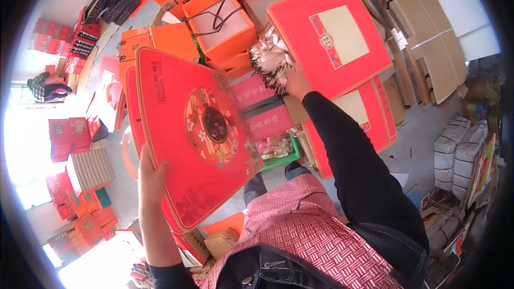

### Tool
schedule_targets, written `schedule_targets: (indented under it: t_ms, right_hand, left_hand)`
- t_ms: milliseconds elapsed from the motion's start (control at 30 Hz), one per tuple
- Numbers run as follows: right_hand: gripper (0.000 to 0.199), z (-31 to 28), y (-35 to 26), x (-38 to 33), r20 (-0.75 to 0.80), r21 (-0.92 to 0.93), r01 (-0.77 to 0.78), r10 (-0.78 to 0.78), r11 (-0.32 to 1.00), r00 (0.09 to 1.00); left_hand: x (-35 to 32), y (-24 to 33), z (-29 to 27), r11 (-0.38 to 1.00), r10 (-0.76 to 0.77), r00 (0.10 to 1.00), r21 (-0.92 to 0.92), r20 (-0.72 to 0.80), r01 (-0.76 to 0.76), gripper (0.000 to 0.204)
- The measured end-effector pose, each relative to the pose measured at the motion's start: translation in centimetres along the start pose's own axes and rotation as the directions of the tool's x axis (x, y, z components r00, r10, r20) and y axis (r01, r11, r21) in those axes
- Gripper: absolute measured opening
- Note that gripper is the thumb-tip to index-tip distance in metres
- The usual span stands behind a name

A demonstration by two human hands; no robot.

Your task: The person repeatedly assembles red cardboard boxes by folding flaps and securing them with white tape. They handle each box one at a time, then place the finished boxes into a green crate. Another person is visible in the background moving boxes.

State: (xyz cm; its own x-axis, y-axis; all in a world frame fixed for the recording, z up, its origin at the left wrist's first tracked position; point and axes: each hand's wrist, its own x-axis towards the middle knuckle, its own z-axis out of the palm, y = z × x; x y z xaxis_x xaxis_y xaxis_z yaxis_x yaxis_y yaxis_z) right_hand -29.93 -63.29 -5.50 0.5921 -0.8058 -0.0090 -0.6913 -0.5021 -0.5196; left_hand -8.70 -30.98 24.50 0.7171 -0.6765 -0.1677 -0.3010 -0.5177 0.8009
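My left hand (152, 175) grips the lower left edge of a red gift box (176, 182), thumb on the front and the other fingers out of sight behind it. The box is tilted up and bears a round floral design with a dark centre. A second red edge shows behind it. My right hand (297, 81) reaches forward to a bunch of shiny, pale, crinkled strips with dark ends (272, 59); its fingertips are hidden there. Right beside that hand lies a flat red box (300, 24) with a pale rectangular panel, above another red box (350, 107) of the same kind.
Orange boxes (219, 24) are stacked ahead, one open with dark cords. A green basket (289, 158) of small packets sits below pink cartons (267, 120). Folded cardboard (428, 37) and wrapped bundles (455, 150) stand at the right. A person (45, 88) is far left.
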Motion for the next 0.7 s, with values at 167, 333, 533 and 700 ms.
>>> schedule_targets:
  t_ms: [167, 333, 533, 700]
  right_hand:
    - [0.021, 1.6, -0.1, 2.0, -0.101, -0.214, -0.122, 0.102, 0.969, 0.990]
    - [0.016, 1.3, 0.9, 4.2, 0.063, -0.368, 0.060, -0.039, 0.928, 0.997]
    - [0.006, 1.8, 6.8, 6.2, -0.096, 0.333, -0.279, 0.327, 0.901, 0.940]
    - [0.002, -1.5, 2.6, 3.2, 0.549, 0.711, -0.611, 0.267, 0.348, 0.792]
  left_hand:
    - [-2.8, 1.7, 2.0, 0.989, -0.137, 0.990, -0.052, -0.035, 0.135, 0.039]
    - [-3.4, 1.8, 3.0, 0.994, -0.092, 0.992, 0.045, -0.085, 0.096, 0.037]
    - [-3.4, 3.1, 4.3, 0.998, -0.047, 0.998, -0.052, -0.036, 0.046, 0.039]
    - [-4.6, 2.0, 4.4, 0.992, -0.067, 0.996, -0.107, -0.064, 0.060, 0.038]
